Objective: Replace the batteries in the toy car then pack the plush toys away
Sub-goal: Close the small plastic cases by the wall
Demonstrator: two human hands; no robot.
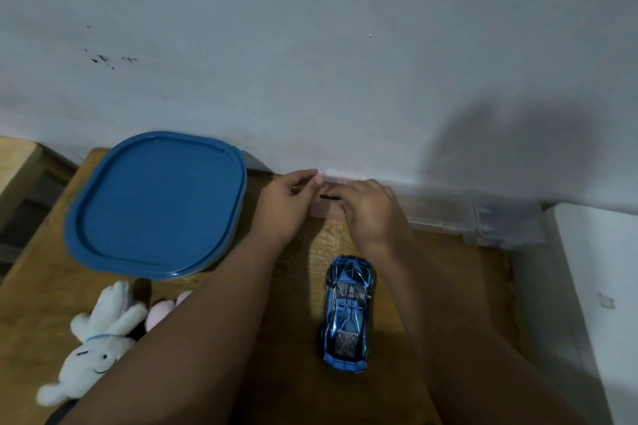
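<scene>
Head view, one entry per item, placed from where the two hands meet.

1. Left hand (290,203): its fingers are curved, with the tips at the far edge of a pale translucent plastic case (438,214). We cannot tell whether they pinch that edge or only touch it.
2. Right hand (373,214): just beside the left hand. Its fingers are curled over one end of a thin black rod (329,197), and the free end points across the small gap toward the left hand.
3. The case runs along the foot of the grey-white painted wall (310,45). It lies under the hands and stretches away to their right.
4. Shiny blue toy car with black panels (348,314): on its wheels on the brown wooden table (448,272), nearer us than the hands. It sits between the two forearms and touches neither.
5. Square container with rounded corners and a flat blue plastic lid (157,203): just left of the left hand, lid on.
6. White plush rabbit with a stitched face (100,338): on the table, well to the near left, beside the left forearm.
7. Pink plush toy (162,316): against the rabbit, partly hidden by the forearm.
</scene>
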